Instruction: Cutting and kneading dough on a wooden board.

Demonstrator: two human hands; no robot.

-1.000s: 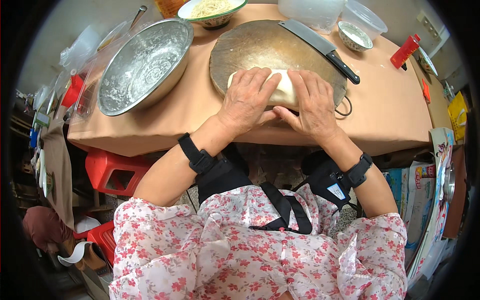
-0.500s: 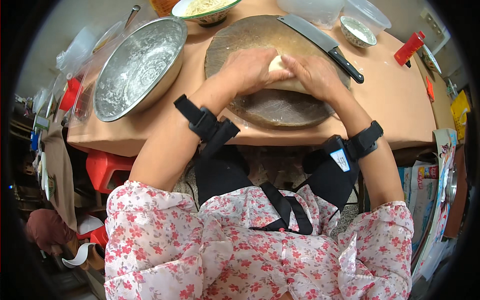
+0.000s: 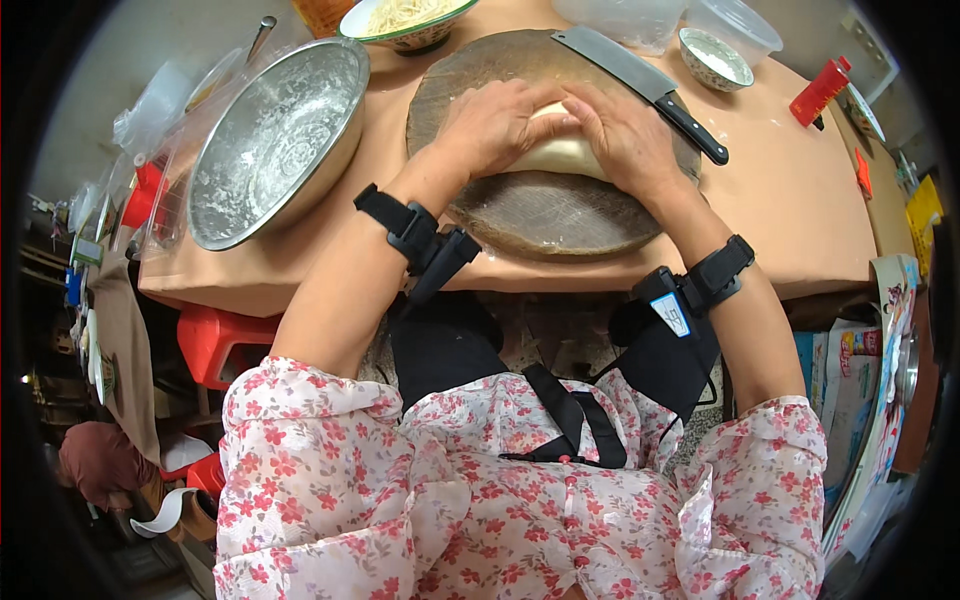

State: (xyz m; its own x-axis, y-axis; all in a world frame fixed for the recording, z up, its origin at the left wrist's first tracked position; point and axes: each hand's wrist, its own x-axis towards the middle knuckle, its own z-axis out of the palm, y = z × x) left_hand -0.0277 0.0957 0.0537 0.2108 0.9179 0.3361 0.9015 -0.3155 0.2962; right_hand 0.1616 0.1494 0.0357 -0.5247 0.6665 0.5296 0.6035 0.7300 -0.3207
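Observation:
A pale, smooth lump of dough (image 3: 562, 156) lies on the round wooden chopping board (image 3: 560, 220). My left hand (image 3: 498, 125) curves over its left side, and my right hand (image 3: 625, 138) wraps round its right side. The two thumbs meet on top of the dough, with the fingers bent over its far side and partly hidden. Across the board's upper right lies a cleaver (image 3: 625, 75), its black handle sticking out past the board's edge, close to my right hand.
A large flour-dusted metal bowl (image 3: 285, 150) stands left of the board. Behind are a bowl of noodles (image 3: 408, 22), a small bowl of white powder (image 3: 716, 60) and a clear plastic container (image 3: 738, 28). A red bottle (image 3: 820, 93) stands at right; a red stool (image 3: 215, 345) is below the table.
My hands have spread slightly apart and closed round the dough, so more of its near side shows. The cleaver and bowls rest where they were.

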